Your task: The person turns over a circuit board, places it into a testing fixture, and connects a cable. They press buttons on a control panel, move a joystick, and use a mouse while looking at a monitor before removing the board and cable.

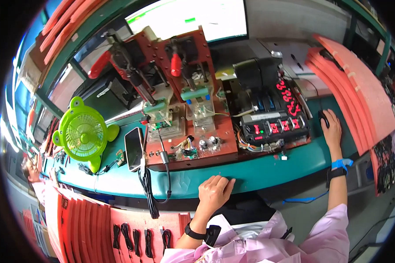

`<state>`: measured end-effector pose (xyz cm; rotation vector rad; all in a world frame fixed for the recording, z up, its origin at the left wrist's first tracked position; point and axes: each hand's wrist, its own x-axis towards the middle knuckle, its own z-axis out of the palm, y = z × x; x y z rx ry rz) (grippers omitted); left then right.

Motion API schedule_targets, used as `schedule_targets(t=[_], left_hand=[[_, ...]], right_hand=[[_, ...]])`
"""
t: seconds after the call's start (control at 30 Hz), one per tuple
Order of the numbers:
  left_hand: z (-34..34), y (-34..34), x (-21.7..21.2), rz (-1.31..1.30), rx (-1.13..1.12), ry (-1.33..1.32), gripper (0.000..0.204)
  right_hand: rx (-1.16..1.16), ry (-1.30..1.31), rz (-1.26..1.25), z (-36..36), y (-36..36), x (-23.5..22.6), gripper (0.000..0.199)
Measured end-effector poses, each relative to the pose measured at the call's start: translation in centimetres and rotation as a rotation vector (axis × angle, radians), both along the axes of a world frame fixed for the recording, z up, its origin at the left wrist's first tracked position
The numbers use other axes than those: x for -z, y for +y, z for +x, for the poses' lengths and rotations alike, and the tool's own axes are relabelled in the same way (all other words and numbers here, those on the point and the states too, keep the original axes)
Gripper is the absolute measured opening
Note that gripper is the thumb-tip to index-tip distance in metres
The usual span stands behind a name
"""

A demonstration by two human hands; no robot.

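Observation:
My right hand [333, 127] lies over a black computer mouse [323, 119] at the right end of the green bench mat [289, 164]. A blue wrist strap [341, 164] circles that wrist above a black band. My left hand [216, 191] rests at the front edge of the mat, its fingers curled in and nothing visible in them. Beyond it stands a reddish-brown test fixture [197, 151] with two red-handled toggle clamps [175, 65]. A circuit board [161, 119] sits under the left clamp. From the fixture a bundled black cable [148, 193] hangs over the bench edge.
A green fan [83, 136] and a phone [133, 149] stand left of the fixture. Right of it is a black unit with red-lit digits [274, 127]. Pink foam sheets [355, 96] lean at right; a foam tray [118, 219] with coiled cables is at lower left. A monitor [193, 19] glows behind.

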<state>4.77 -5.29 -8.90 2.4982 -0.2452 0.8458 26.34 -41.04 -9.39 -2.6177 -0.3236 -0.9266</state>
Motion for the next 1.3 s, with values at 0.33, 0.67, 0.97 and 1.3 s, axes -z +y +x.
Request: schedule_targets(t=[0.33, 0.67, 0.97, 1.3], left_hand=[[0.8, -0.1, 0.2, 0.018, -0.036, -0.012, 0.027], [1.2, -0.4, 0.1, 0.011, -0.003, 0.012, 0.026], [0.3, -0.2, 0.0, -0.020, -0.010, 0.001, 0.024], [0.5, -0.1, 0.1, -0.022, 0.010, 0.005, 0.024]], right_hand=[[0.017, 0.002, 0.031, 1.1, 0.7, -0.3, 0.028], [0.056, -0.037, -0.012, 0.7, 0.0, -0.3, 0.029], [0.015, 0.024, 0.031, 0.1, 0.4, -0.2, 0.030], [0.047, 0.051, 0.012, 0.3, 0.1, -0.4, 0.030]])
